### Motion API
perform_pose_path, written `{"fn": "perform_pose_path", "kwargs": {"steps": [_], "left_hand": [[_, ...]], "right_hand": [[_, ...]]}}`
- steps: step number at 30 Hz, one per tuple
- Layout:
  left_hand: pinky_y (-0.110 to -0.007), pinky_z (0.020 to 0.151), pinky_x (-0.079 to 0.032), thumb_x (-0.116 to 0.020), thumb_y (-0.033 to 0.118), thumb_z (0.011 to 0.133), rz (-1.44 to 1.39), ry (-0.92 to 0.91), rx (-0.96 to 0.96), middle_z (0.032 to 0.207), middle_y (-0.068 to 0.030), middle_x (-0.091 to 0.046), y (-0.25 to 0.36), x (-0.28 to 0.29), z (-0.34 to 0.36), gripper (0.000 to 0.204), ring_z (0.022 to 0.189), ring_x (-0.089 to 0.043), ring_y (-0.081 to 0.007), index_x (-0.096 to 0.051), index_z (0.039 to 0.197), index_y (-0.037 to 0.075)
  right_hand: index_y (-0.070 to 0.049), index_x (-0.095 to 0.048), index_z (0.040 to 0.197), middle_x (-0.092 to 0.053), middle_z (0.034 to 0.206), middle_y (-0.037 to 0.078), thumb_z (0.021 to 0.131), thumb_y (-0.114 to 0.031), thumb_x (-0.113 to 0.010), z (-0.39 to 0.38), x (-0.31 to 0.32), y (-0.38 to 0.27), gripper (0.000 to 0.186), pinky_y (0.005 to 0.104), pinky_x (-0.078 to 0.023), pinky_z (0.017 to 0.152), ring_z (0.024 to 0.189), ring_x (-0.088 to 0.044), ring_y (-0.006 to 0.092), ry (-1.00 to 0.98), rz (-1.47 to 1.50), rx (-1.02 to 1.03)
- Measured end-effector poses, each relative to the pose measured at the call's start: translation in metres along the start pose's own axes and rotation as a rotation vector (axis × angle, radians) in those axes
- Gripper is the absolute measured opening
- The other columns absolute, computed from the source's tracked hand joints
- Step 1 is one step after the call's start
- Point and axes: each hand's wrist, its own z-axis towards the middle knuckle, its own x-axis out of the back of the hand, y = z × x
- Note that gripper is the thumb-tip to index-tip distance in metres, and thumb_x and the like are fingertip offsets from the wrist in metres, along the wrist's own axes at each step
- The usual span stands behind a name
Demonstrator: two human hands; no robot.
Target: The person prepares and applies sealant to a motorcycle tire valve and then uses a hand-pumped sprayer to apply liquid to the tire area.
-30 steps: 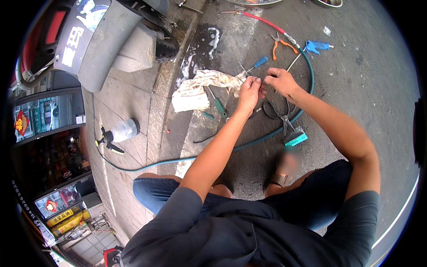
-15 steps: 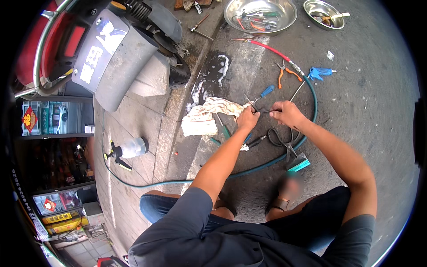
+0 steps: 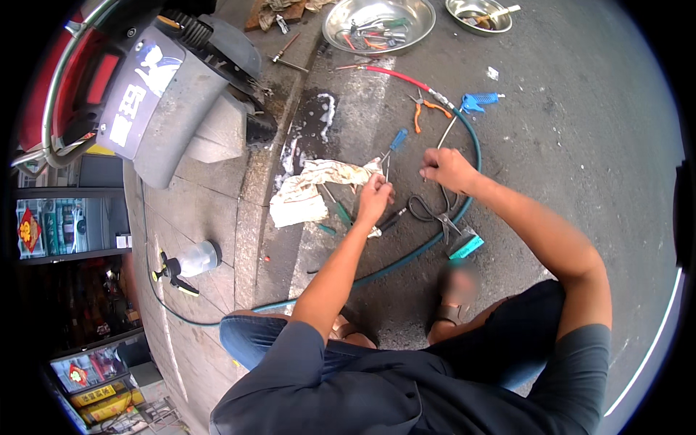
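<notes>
My left hand (image 3: 375,197) is low over the ground beside the crumpled, stained cloth (image 3: 304,192), its fingers pinched together. Whatever they hold is too small to make out. A blue-handled screwdriver (image 3: 399,139) lies just beyond those fingertips. To the right, my right hand (image 3: 449,171) hangs apart from the left with curled fingers; their contents cannot be told. Black-handled scissors (image 3: 440,216) and a green-bristled brush (image 3: 465,245) lie nearer my feet. Past my right hand are orange-handled pliers (image 3: 428,110) and a blue air blow gun (image 3: 480,102).
A green hose (image 3: 406,259) curves round the tools and ends in a red section (image 3: 391,73). Two metal bowls (image 3: 424,40) (image 3: 509,25) with tools stand far off. Left are a scooter (image 3: 174,109), a curb (image 3: 250,196) and a spray bottle (image 3: 197,259). Soapy water (image 3: 326,112) wets the pavement.
My hands have drawn apart, the right one moving rightward. The small dark thing seen between them before no longer shows. The whole view has shifted, so the surroundings appear farther left.
</notes>
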Motion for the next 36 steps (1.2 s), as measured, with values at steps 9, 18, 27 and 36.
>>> {"fn": "perform_pose_path", "kwargs": {"steps": [9, 18, 27, 36], "left_hand": [[-0.026, 0.045, -0.033, -0.041, 0.027, 0.099, -0.706, -0.101, -0.056, 0.058, -0.0025, -0.042, 0.157, 0.013, -0.095, 0.025, 0.044, -0.039, -0.0118, -0.051, 0.103, 0.004], [-0.024, 0.043, -0.035, -0.043, 0.026, 0.098, -0.735, -0.140, -0.185, 0.058, -0.0032, -0.045, 0.181, 0.043, -0.134, 0.026, 0.044, -0.042, -0.0109, -0.052, 0.104, 0.001], [-0.021, 0.041, -0.036, -0.044, 0.028, 0.098, -0.545, -0.144, -0.136, 0.060, -0.0007, -0.045, 0.195, 0.047, -0.147, 0.028, 0.048, -0.042, -0.0077, -0.054, 0.097, 0.002], [-0.022, 0.042, -0.036, -0.047, 0.025, 0.096, -0.159, -0.354, -0.182, 0.054, 0.0019, -0.044, 0.226, 0.045, -0.176, 0.027, 0.043, -0.043, -0.0068, -0.059, 0.098, 0.001]], "right_hand": [[-0.003, -0.061, 0.093, -0.058, 0.079, -0.001, 0.085, -0.017, -0.060, 0.028, 0.003, -0.124, 0.016, 0.0232, -0.039, 0.061, 0.070, -0.049, 0.0063, -0.144, 0.529, 0.131], [0.000, -0.061, 0.089, -0.059, 0.078, 0.003, 0.084, -0.013, -0.057, 0.011, -0.022, -0.179, 0.015, 0.0268, -0.043, 0.072, 0.077, -0.053, 0.0106, -0.290, 0.759, 0.132], [-0.001, -0.058, 0.084, -0.056, 0.077, 0.000, 0.084, -0.014, -0.058, -0.006, -0.007, -0.195, 0.013, 0.0247, -0.041, 0.070, 0.076, -0.050, 0.0076, -0.287, 0.650, 0.163], [-0.002, -0.056, 0.086, -0.054, 0.075, -0.004, 0.085, -0.010, -0.059, -0.032, 0.004, -0.228, 0.009, 0.0216, -0.041, 0.061, 0.067, -0.048, 0.0036, -0.334, 0.397, 0.342]]}}
